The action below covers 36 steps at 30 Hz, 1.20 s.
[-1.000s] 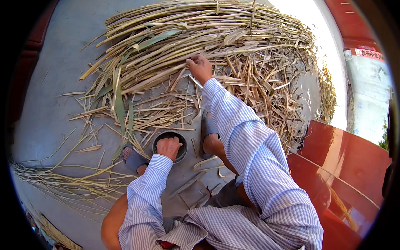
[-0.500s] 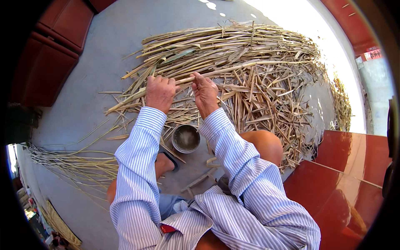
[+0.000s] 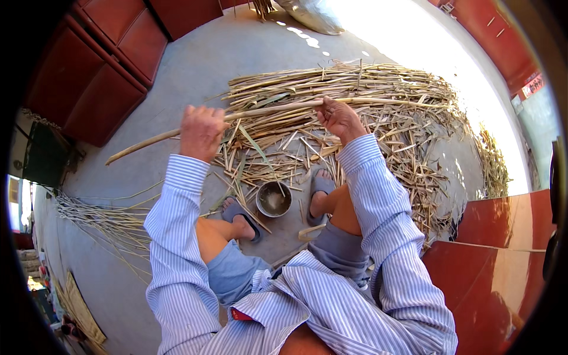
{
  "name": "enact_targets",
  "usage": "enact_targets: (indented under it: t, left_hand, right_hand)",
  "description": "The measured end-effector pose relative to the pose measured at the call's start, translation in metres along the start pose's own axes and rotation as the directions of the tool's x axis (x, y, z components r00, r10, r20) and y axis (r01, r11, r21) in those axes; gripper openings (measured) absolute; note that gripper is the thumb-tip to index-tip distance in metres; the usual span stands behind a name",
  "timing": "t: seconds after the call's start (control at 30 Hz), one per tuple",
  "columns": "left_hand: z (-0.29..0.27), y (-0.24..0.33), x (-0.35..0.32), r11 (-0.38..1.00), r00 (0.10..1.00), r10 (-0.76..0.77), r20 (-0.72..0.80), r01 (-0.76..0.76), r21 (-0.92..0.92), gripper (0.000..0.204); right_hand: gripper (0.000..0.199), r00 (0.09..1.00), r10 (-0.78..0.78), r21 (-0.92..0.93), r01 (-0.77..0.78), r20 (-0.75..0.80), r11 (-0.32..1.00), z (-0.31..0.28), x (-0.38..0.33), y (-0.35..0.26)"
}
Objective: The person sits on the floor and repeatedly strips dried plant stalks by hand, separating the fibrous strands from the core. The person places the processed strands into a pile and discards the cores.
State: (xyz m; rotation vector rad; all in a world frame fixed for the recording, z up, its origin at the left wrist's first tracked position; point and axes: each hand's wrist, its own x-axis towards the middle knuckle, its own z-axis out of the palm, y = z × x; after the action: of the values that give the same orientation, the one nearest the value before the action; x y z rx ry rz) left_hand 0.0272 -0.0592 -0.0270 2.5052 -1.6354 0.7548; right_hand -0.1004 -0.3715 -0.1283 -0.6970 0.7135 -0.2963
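While both hands grip one long pale stalk [image 3: 260, 112], it runs nearly level above the heap of dry stalks [image 3: 355, 118] on the grey concrete floor [image 3: 195, 59]. Left hand [image 3: 200, 131] is a closed fist around the stalk near its thicker left part; right hand [image 3: 339, 120] holds it further right, fingers curled, exact pinch hard to tell. Small round metal bowl [image 3: 274, 199] sits between the two sandalled feet [image 3: 239, 216]. Thin strips [image 3: 100, 216] lie at left.

- Harsh sunlight blew out the concrete floor [image 3: 414, 35] far beyond the fingers.
- Nearer the fingers, light was even and sharp.
- Fisheye bending and black vignette ringed the edges.
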Motion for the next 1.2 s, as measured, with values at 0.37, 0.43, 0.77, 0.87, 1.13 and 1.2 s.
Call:
enact_targets:
  t: [0.37, 0.43, 0.77, 0.87, 1.13, 1.2]
  left_hand:
    - [0.034, 0.039, 0.017, 0.703, 0.913, -0.394, 0.108, 0.375, -0.604, 0.023]
    - [0.042, 0.034, 0.018, 0.617, 0.876, -0.454, 0.165, 0.442, -0.651, 0.021]
    - [0.040, 0.049, 0.041, 0.925, 0.975, -0.218, 0.043, 0.221, -0.309, 0.030]
    - [0.034, 0.035, 0.035, 0.834, 0.931, -0.361, 0.062, 0.352, -0.424, 0.022]
    - [0.037, 0.020, 0.028, 0.908, 0.937, -0.296, -0.186, 0.215, -0.361, 0.029]
    - [0.045, 0.032, 0.028, 0.974, 0.980, -0.131, -0.148, 0.099, -0.206, 0.034]
  right_hand:
    - [0.021, 0.985, 0.009, 0.035, -0.015, 0.174, 0.999, 0.007, 0.002, 0.008]
    - [0.017, 0.987, 0.025, 0.094, -0.040, 0.157, 0.995, 0.018, -0.003, 0.011]
    - [0.010, 0.938, 0.075, 0.106, -0.117, 0.337, 0.987, 0.056, -0.007, 0.034]
    - [0.015, 0.987, -0.045, 0.228, 0.008, 0.156, 0.974, 0.049, -0.001, 0.009]
    - [0.022, 0.950, -0.021, 0.062, 0.002, 0.313, 0.998, 0.034, 0.004, 0.018]
    - [0.024, 0.952, -0.001, 0.032, -0.009, 0.307, 0.999, 0.047, -0.003, 0.024]
